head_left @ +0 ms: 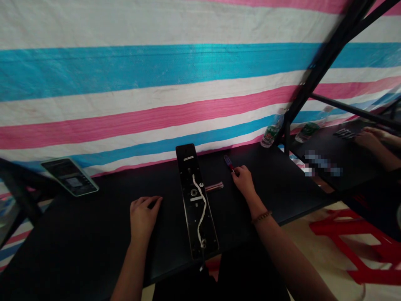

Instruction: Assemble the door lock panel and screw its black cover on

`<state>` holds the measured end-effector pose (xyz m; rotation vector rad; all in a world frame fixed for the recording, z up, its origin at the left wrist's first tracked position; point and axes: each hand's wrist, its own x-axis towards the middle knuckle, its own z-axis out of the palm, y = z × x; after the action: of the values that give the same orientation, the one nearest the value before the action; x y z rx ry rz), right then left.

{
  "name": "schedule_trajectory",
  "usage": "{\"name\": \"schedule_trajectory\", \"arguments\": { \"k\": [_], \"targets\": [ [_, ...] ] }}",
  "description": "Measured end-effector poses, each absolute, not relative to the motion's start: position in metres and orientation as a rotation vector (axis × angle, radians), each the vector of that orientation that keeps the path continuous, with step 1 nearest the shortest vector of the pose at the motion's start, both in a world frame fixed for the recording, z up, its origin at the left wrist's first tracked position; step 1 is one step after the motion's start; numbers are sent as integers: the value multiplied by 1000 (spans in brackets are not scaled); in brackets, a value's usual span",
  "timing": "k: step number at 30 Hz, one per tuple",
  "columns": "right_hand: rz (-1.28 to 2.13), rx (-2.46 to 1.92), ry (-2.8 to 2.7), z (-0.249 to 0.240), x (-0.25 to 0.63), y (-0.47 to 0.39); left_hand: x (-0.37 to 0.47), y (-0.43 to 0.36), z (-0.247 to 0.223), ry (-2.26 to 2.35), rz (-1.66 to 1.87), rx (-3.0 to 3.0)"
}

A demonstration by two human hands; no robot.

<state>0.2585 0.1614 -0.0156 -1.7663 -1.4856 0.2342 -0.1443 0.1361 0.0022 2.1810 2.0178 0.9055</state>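
Black and slim, the long panel (188,217) lay on the dark table (94,234) between the hands, its long axis running from the striped sheet (125,92) towards the person, far end leaning slightly left. I saw a pale cable (205,205) snaking along its upward face, past a round fitting and small white labels, with its dark tail past the near end. That near end sat at the table's front edge; the far end came close to the sheet. A small packet (216,186) crowded its right side. I had bare tabletop left of the left hand (144,215), which rested loosely curled, holding nothing I could see. The right hand (243,179), nearly closed, had its fingertips at the screwdriver (229,162); how firmly, I couldn't tell.
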Motion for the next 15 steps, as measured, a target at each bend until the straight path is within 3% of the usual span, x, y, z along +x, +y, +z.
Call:
{"name": "schedule_trajectory", "arguments": {
  "k": [7, 12, 15],
  "targets": [
    [52, -1695, -1381, 14, 236, 148, -140, 125, 10, 2049, 989, 2125],
    [406, -1209, -1620, 50, 171, 150, -128, 82, 10, 2109, 1017, 1980],
    [423, -1072, -1802, 58, 137, 168, -117, 57, 8, 2026, 996, 1996]
  ]
}}
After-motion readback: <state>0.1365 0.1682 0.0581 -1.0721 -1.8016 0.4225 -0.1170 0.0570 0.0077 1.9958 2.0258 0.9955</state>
